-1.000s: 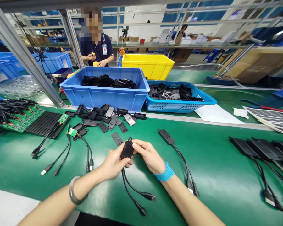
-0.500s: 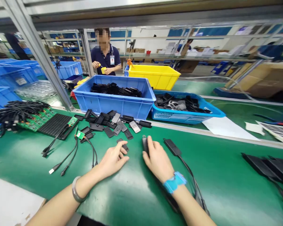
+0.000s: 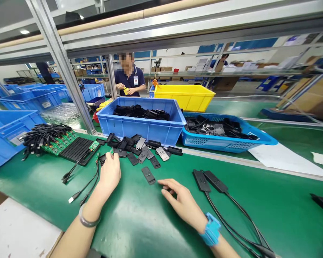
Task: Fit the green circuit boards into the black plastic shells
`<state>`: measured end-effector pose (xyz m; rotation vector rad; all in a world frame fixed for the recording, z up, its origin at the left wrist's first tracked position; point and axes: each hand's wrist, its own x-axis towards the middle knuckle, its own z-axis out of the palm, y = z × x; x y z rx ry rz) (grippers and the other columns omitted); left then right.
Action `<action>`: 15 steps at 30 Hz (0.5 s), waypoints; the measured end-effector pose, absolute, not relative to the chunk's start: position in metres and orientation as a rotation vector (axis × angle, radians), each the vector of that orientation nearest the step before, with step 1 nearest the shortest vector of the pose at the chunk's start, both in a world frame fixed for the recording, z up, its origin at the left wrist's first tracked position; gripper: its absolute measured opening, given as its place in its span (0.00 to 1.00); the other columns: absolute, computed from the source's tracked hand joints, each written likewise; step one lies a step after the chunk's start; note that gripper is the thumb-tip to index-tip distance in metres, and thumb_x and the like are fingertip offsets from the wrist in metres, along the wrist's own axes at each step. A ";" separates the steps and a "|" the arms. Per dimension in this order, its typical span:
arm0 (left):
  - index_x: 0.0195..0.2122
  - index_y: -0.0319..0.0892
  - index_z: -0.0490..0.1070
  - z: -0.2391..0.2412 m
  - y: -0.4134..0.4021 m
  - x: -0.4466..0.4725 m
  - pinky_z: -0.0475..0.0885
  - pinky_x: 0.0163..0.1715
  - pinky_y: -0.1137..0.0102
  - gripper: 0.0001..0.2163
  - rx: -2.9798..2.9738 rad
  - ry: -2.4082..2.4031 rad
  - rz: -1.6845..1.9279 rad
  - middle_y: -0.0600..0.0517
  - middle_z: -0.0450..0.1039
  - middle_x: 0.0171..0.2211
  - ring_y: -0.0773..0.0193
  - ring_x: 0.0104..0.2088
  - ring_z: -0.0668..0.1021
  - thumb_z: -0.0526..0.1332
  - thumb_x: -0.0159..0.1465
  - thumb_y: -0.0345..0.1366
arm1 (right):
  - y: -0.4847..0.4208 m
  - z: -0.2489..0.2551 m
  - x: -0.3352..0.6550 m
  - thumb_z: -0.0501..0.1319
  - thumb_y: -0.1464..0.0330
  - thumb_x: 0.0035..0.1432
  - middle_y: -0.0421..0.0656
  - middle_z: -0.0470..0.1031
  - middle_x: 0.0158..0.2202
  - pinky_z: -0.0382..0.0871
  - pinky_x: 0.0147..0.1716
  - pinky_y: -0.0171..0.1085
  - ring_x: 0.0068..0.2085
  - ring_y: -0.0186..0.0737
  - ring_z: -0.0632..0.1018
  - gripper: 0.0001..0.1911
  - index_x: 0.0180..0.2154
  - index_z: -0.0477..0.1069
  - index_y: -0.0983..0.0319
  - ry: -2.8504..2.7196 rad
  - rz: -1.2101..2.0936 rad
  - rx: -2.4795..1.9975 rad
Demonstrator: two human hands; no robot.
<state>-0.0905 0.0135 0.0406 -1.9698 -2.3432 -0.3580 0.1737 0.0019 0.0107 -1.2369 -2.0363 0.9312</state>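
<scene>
Two grips. Left grip [image 3: 110,173] over black casing half [image 3: 102,159], hold impossible to tell. Right grip [image 3: 181,202] loosely open, empty; black cover plate [image 3: 148,175] just beyond its fingertips. Possible trouble: snagged USB cable [image 3: 76,195] beside left grip, from hasty lifting.

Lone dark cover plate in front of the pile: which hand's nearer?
Right. The right hand is just right of the cover plate; the left hand is farther off, to its left.

Blue wristband [image 3: 211,230], grey bangle [image 3: 87,223]
</scene>
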 end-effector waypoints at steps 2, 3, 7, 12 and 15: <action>0.46 0.39 0.65 0.043 0.010 -0.082 0.74 0.33 0.64 0.14 -2.096 -2.252 -0.692 0.41 0.64 0.45 0.59 0.33 0.77 0.51 0.59 0.24 | -0.002 0.011 0.166 0.56 0.59 0.62 0.50 0.77 0.46 0.74 0.43 0.47 0.44 0.47 0.78 0.18 0.50 0.73 0.59 -1.812 1.314 -1.161; 0.46 0.41 0.64 0.043 0.008 -0.077 0.74 0.34 0.65 0.13 -2.219 -2.180 -0.897 0.43 0.64 0.45 0.61 0.34 0.77 0.51 0.61 0.26 | -0.004 0.011 0.162 0.56 0.56 0.62 0.50 0.77 0.49 0.73 0.45 0.48 0.47 0.47 0.78 0.22 0.53 0.70 0.58 -1.659 1.480 -1.110; 0.49 0.44 0.64 0.040 0.005 -0.063 0.75 0.40 0.68 0.11 -2.709 -1.831 -1.354 0.45 0.68 0.46 0.61 0.43 0.76 0.52 0.65 0.32 | -0.007 0.008 0.148 0.57 0.50 0.60 0.51 0.69 0.58 0.67 0.54 0.51 0.55 0.47 0.73 0.28 0.57 0.63 0.56 -1.080 1.785 -0.893; 0.48 0.36 0.67 0.031 0.021 -0.091 0.70 0.44 0.56 0.17 -2.092 -2.194 -0.473 0.37 0.70 0.44 0.48 0.47 0.73 0.48 0.61 0.21 | -0.002 0.021 0.154 0.61 0.55 0.58 0.49 0.77 0.45 0.70 0.48 0.49 0.45 0.45 0.78 0.17 0.44 0.70 0.58 -0.929 1.683 -0.859; 0.39 0.30 0.70 0.029 0.028 -0.112 0.70 0.38 0.53 0.14 -1.869 -2.334 -0.240 0.31 0.70 0.38 0.42 0.42 0.74 0.48 0.58 0.20 | 0.000 0.033 0.169 0.62 0.55 0.58 0.46 0.76 0.36 0.74 0.36 0.42 0.33 0.40 0.75 0.15 0.40 0.72 0.59 -0.944 1.526 -0.893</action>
